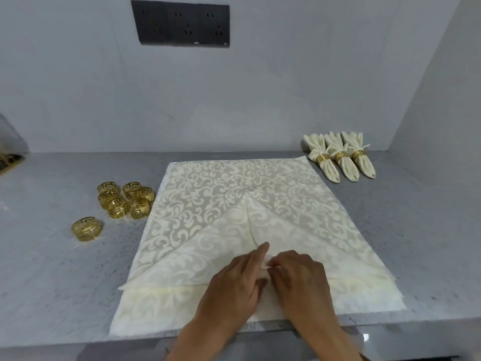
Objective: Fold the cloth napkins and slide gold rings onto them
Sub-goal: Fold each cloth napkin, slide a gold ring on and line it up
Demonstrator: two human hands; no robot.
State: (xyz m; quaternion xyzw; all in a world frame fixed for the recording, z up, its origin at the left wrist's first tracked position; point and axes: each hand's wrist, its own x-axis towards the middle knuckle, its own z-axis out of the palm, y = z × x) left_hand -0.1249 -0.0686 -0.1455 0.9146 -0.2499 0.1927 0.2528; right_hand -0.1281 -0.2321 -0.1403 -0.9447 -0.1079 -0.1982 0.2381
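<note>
A cream damask napkin [226, 194] lies spread on the grey counter, on top of more cream cloth whose edge shows at the front. Its two near corners are folded up to the middle, making a triangle [208, 246] with a centre seam. My left hand [234, 280] and my right hand [299, 280] meet at the bottom of that seam, and both pinch the cloth there. Several gold rings [125, 199] sit in a cluster left of the napkin. One more gold ring [87, 228] stands apart nearer the front.
Three folded napkins with gold rings [341, 157] lie in a row at the back right by the wall corner. A black socket panel [182, 23] is on the back wall. The counter's front edge [78, 345] runs just under the cloth.
</note>
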